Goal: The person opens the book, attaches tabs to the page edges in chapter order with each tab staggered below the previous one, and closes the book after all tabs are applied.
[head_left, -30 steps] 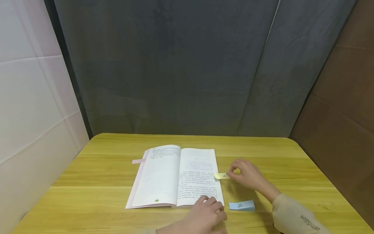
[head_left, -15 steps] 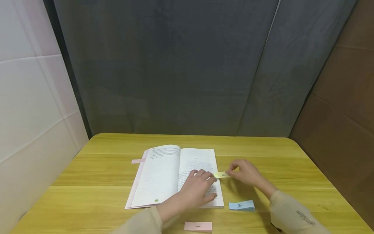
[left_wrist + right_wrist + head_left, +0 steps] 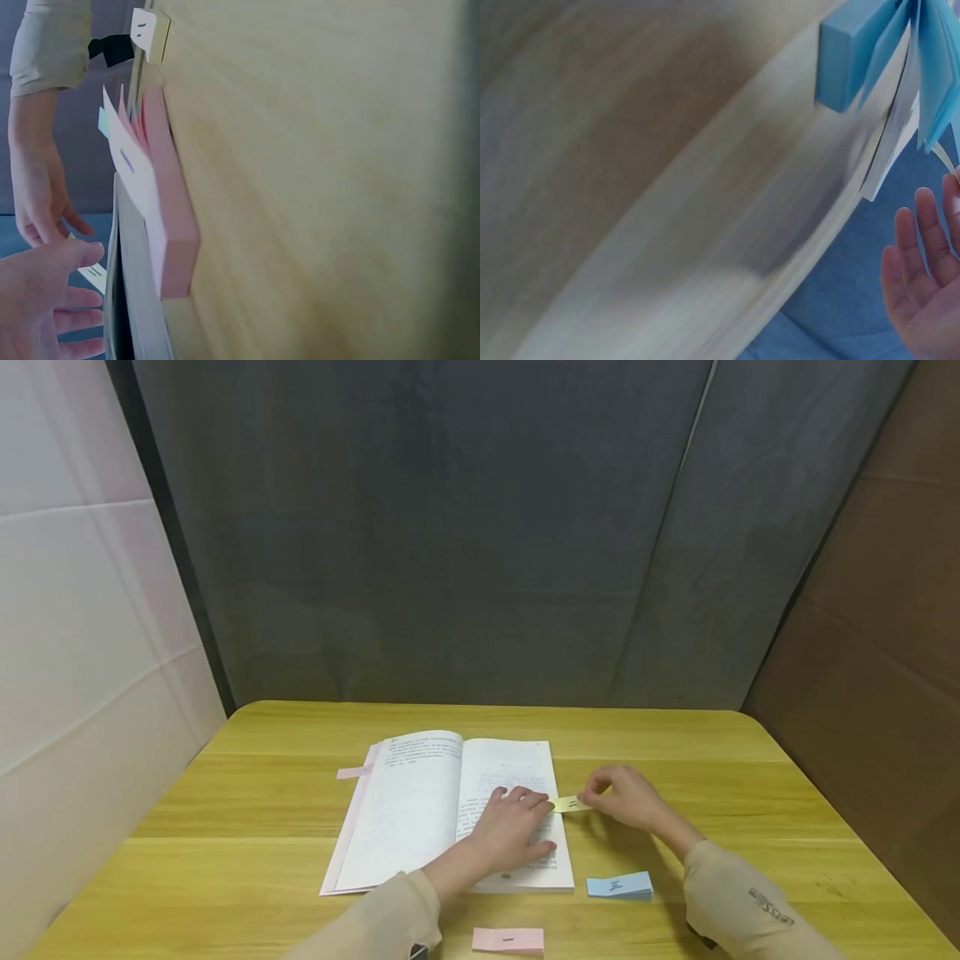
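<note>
An open book [image 3: 420,827] lies on the table, its pages printed with text. My left hand [image 3: 512,831] rests on the right-hand page, fingers spread, fingertips at the page's outer edge. There they touch the inner end of a yellow sticky note [image 3: 568,804], which sticks out past the edge and carries small dark writing. My right hand [image 3: 624,797], right of the book, pinches the note's outer end between thumb and forefinger. In the left wrist view, the note [image 3: 94,276] shows between both hands. The right wrist view has the right hand's [image 3: 930,277] other fingers extended.
A blue sticky-note pad [image 3: 620,886] lies right of the book's lower corner. Nearer the front is a pink sticky-note pad [image 3: 508,940]. A pink tab [image 3: 354,772] juts from the book's left edge. Dark cloth [image 3: 450,568] hangs behind the table [image 3: 247,777].
My left hand has moved up from the book's lower edge onto the right page, uncovering the pink pad. The right hand keeps its pinch on the yellow note, shifting slightly left.
</note>
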Demonstrator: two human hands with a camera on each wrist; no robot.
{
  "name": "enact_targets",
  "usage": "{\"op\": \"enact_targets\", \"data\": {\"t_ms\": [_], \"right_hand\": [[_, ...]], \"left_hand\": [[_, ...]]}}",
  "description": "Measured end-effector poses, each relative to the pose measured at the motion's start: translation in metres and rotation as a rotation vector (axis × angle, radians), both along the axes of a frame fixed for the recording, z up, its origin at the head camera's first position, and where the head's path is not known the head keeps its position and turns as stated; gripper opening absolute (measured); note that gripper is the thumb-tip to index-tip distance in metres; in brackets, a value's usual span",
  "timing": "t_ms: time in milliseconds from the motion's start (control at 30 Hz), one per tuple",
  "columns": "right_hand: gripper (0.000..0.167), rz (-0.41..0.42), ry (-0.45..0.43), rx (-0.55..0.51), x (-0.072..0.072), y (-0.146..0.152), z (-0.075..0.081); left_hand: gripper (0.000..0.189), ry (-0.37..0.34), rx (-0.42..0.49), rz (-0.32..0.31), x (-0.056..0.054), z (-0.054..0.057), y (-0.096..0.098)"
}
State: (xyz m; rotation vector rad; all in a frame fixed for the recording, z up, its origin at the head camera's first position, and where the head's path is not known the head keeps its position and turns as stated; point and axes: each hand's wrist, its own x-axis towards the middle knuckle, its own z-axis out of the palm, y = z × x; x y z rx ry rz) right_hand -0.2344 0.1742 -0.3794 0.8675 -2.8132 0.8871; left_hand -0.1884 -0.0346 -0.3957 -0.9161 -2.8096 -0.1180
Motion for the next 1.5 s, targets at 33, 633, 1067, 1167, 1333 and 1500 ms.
{"op": "enact_targets", "data": {"t_ms": [33, 633, 1067, 1167, 1333, 1500], "right_hand": [[0.013, 0.002, -0.003, -0.003, 0.0, 0.0, 0.0], [0.013, -0.026, -0.014, 0.029, -0.004, -0.001, -0.008], [0.02, -0.176, -0.056, 0.168, -0.011, 0.003, -0.015], [0.022, -0.198, -0.066, 0.198, -0.011, 0.003, -0.017], [0.023, -0.216, -0.07, 0.214, -0.009, 0.002, -0.018], [0.022, -0.224, -0.077, 0.218, -0.009, 0.001, -0.018]], "left_hand": [[0.053, -0.006, -0.005, 0.002, -0.001, -0.002, 0.0], [0.055, -0.121, -0.083, 0.014, -0.002, -0.006, 0.005], [0.051, -0.163, -0.041, -0.016, -0.005, -0.005, -0.001], [0.049, -0.153, -0.029, -0.016, -0.005, -0.005, -0.003], [0.049, -0.149, -0.036, -0.018, -0.005, -0.004, -0.004], [0.049, -0.156, -0.048, -0.015, -0.005, -0.004, -0.004]]}}
